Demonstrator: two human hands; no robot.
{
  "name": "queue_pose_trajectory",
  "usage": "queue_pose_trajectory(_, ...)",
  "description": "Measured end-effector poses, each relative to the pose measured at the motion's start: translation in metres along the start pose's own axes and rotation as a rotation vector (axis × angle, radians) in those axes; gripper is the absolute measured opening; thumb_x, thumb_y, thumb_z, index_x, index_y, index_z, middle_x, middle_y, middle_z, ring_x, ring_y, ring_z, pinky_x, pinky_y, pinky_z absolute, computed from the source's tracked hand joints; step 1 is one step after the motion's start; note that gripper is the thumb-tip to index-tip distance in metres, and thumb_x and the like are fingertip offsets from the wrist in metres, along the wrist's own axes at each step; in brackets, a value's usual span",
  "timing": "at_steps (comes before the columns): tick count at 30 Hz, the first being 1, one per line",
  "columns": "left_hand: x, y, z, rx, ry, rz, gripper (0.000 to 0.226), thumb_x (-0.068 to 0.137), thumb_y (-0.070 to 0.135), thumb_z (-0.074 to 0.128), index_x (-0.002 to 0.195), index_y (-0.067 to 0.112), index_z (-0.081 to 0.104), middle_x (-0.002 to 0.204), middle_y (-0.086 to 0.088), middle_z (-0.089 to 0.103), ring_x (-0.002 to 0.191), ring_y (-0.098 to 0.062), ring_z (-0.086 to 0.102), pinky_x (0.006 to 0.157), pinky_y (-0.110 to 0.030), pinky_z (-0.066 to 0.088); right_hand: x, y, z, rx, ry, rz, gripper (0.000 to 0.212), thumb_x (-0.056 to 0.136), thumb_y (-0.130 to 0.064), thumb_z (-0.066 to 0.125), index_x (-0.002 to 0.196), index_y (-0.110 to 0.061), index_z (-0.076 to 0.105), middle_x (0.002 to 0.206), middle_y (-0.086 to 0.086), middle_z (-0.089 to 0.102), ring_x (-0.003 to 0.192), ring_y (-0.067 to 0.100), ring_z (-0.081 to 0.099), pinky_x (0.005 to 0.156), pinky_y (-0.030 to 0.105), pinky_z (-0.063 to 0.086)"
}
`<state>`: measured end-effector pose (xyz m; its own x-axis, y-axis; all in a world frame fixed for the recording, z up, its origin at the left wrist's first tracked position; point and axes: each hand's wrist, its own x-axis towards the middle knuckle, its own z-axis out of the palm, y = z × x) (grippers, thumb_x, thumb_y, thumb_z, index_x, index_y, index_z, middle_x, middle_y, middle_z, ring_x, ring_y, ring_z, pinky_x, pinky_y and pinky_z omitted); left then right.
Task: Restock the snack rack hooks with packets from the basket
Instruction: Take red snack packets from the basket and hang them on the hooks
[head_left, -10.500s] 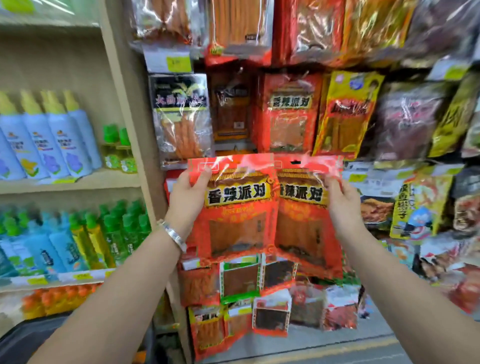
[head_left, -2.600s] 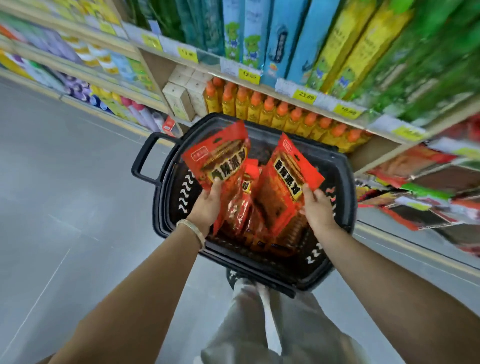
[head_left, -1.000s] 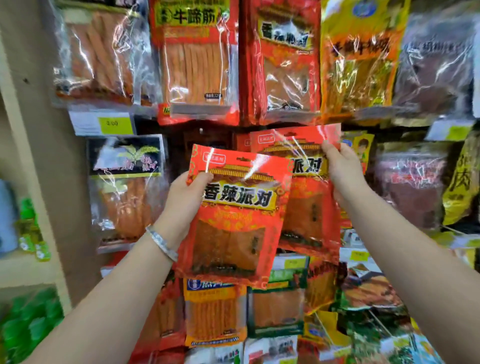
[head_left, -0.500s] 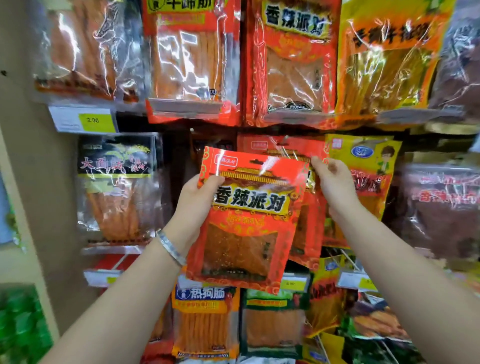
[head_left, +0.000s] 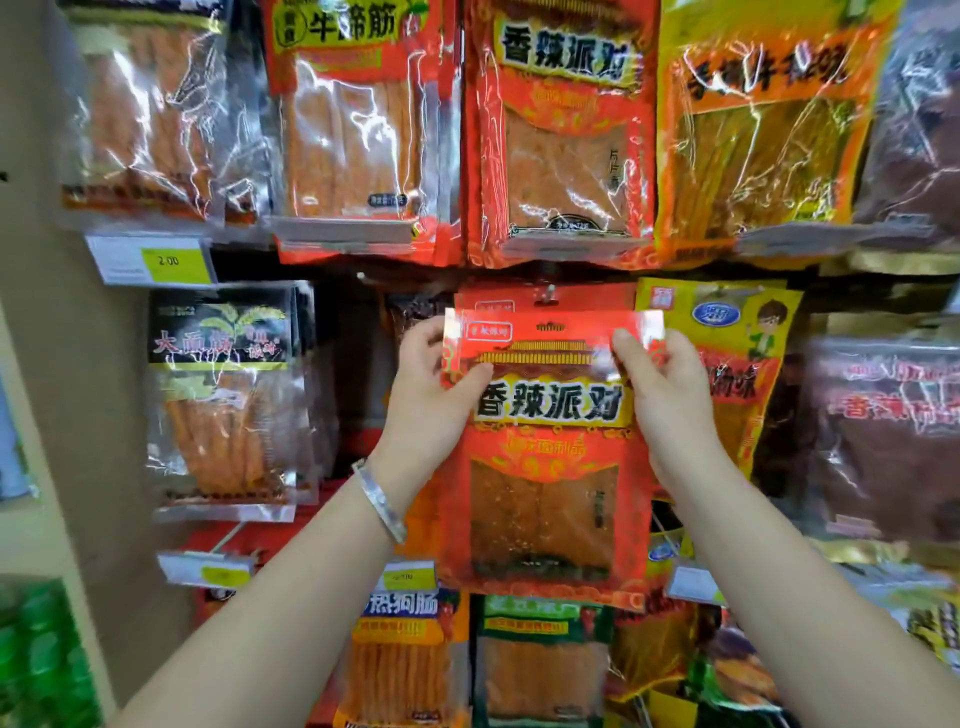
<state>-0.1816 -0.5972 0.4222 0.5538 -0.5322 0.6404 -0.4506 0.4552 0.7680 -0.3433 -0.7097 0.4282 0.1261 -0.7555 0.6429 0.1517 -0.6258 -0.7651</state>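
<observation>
The snack rack (head_left: 358, 374) has a dark back panel and carries its goods in rows. Along twelve o'clock hang a clear packet (head_left: 140, 114) of orange sticks, a green-labelled packet (head_left: 358, 119), a red sheet packet (head_left: 563, 145) and a yellow packet (head_left: 763, 140), their edges overlapping. A price tag (head_left: 156, 260) sits at ten o'clock. In the middle row a black-topped packet (head_left: 223, 400) hangs at nine o'clock. At centre a hook (head_left: 545, 296) bears a red hung packet (head_left: 498, 304), only its top strip showing above the held packet (head_left: 545, 519). A cartoon packet (head_left: 737, 332) hangs just beside it toward three o'clock. At six o'clock hang an orange packet (head_left: 400, 670) and a green-topped packet (head_left: 540, 675).
</observation>
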Motion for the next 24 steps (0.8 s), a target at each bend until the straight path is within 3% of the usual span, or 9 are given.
queue_pose_trajectory(3, 0.005, 0.009, -0.002, 0.301, 0.054, 0.29, 0.067, 0.085, 0.018, 0.062, 0.144, 0.021, 0.03, 0.13, 0.011, 0.034, 0.127, -0.005, 0.036, 0.108, -0.022, 0.029, 0.008, -0.006, -0.005, -0.052, -0.011, -0.148, 0.016, 0.09, -0.034, 0.059, 0.097, -0.019, 0.06, 0.094, 0.0, 0.066, 0.089, 0.012, 0.06, 0.085, 0.029, 0.046)
queue_pose_trajectory(6, 0.009, 0.022, 0.006, 0.384, -0.024, 0.423, 0.066, 0.085, 0.021, 0.05, 0.147, 0.02, 0.028, 0.124, 0.009, 0.034, 0.121, -0.002, 0.033, 0.104, -0.006, 0.02, 0.015, -0.014, -0.003, -0.1, -0.007, -0.206, 0.012, 0.091, -0.031, 0.06, 0.089, -0.019, 0.06, 0.078, -0.005, 0.059, 0.068, 0.006, 0.051, 0.062, 0.011, 0.037)
queue_pose_trajectory(9, 0.012, 0.031, 0.016, 0.367, -0.106, 0.427, 0.064, 0.088, 0.022, 0.044, 0.148, 0.021, 0.024, 0.115, 0.015, 0.032, 0.109, 0.007, 0.033, 0.093, 0.004, 0.019, 0.026, -0.02, 0.001, -0.097, 0.019, -0.192, 0.013, 0.091, -0.032, 0.058, 0.093, -0.019, 0.058, 0.08, -0.011, 0.056, 0.07, -0.002, 0.05, 0.06, 0.006, 0.034)
queue_pose_trajectory(12, 0.015, 0.033, 0.019, 0.309, -0.131, 0.395, 0.064, 0.09, 0.019, 0.044, 0.149, 0.025, 0.021, 0.114, 0.025, 0.028, 0.107, 0.014, 0.033, 0.083, 0.001, 0.032, 0.036, -0.025, 0.004, -0.073, 0.035, -0.174, 0.018, 0.092, -0.032, 0.057, 0.089, -0.014, 0.057, 0.08, -0.006, 0.056, 0.073, 0.002, 0.051, 0.067, 0.017, 0.038)
queue_pose_trajectory(14, 0.015, 0.033, 0.019, 0.293, -0.146, 0.379, 0.066, 0.088, 0.021, 0.043, 0.149, 0.028, 0.02, 0.115, 0.027, 0.029, 0.108, 0.011, 0.036, 0.092, -0.01, 0.036, 0.044, -0.022, 0.006, -0.072, 0.029, -0.146, 0.026, 0.091, -0.031, 0.056, 0.093, -0.005, 0.057, 0.083, 0.007, 0.057, 0.081, 0.015, 0.052, 0.072, 0.031, 0.038)
queue_pose_trajectory(16, 0.014, 0.031, 0.019, 0.27, -0.167, 0.352, 0.067, 0.087, 0.022, 0.042, 0.148, 0.033, 0.019, 0.117, 0.027, 0.03, 0.117, 0.001, 0.037, 0.105, -0.026, 0.036, 0.048, -0.018, 0.007, -0.081, 0.015, -0.122, 0.032, 0.091, -0.033, 0.056, 0.096, -0.001, 0.057, 0.085, 0.011, 0.055, 0.083, 0.021, 0.052, 0.073, 0.035, 0.037)
queue_pose_trajectory(18, 0.013, 0.029, 0.017, 0.243, -0.178, 0.342, 0.066, 0.087, 0.021, 0.04, 0.148, 0.035, 0.019, 0.119, 0.025, 0.032, 0.119, -0.007, 0.039, 0.106, -0.03, 0.035, 0.05, -0.01, 0.007, -0.107, 0.013, -0.08, 0.035, 0.091, -0.035, 0.057, 0.109, -0.006, 0.06, 0.104, 0.005, 0.061, 0.101, 0.022, 0.056, 0.086, 0.036, 0.041)
queue_pose_trajectory(20, 0.014, 0.023, 0.016, 0.235, -0.181, 0.338, 0.066, 0.087, 0.019, 0.038, 0.147, 0.038, 0.019, 0.12, 0.023, 0.034, 0.112, -0.011, 0.044, 0.102, -0.028, 0.038, 0.048, -0.001, 0.007, -0.165, 0.016, -0.032, 0.052, 0.091, -0.04, 0.057, 0.13, -0.006, 0.051, 0.128, 0.005, 0.056, 0.121, 0.021, 0.049, 0.1, 0.033, 0.036)
queue_pose_trajectory(24, 0.008, 0.002, 0.011, 0.285, -0.17, 0.336, 0.062, 0.087, 0.02, 0.042, 0.144, 0.041, 0.028, 0.125, 0.034, 0.034, 0.112, 0.006, 0.042, 0.095, -0.02, 0.04, 0.04, 0.011, 0.006, -0.211, 0.107, -0.099, 0.051, 0.086, -0.041, 0.064, 0.122, -0.009, 0.048, 0.105, -0.002, 0.055, 0.084, -0.003, 0.053, 0.074, 0.01, 0.039)
